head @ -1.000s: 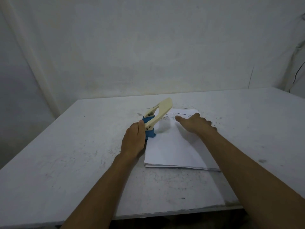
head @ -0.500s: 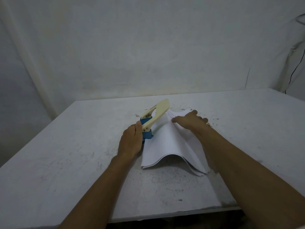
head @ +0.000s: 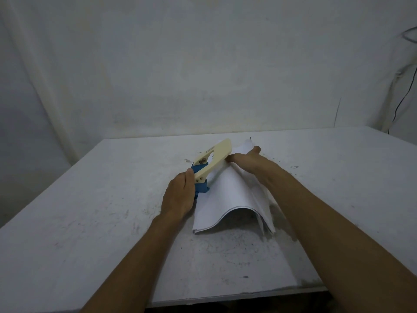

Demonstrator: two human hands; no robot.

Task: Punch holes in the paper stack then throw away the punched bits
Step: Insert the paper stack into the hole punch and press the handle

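Note:
A hole punch [head: 208, 168] with a blue base and a raised cream lever stands on the white table [head: 90, 211], just left of the paper stack [head: 228, 199]. My left hand [head: 179, 195] grips the near end of the punch's base. My right hand [head: 248, 162] holds the far part of the stack, fingers reaching toward the punch's mouth under the lever. The stack is bowed up into an arch, its near edge lifted off the table, and its left edge lies against the punch.
The table is scuffed, with small dark specks [head: 293, 167] scattered beyond the paper. A bare wall [head: 203, 75] rises close behind. A black cable [head: 404, 96] hangs at the far right corner. The table's front edge [head: 225, 298] is near me.
The flat stack has been pushed left into the punch and has buckled into an arch. My right hand moved from lying flat on top to gripping the far part. The left hand stayed on the punch.

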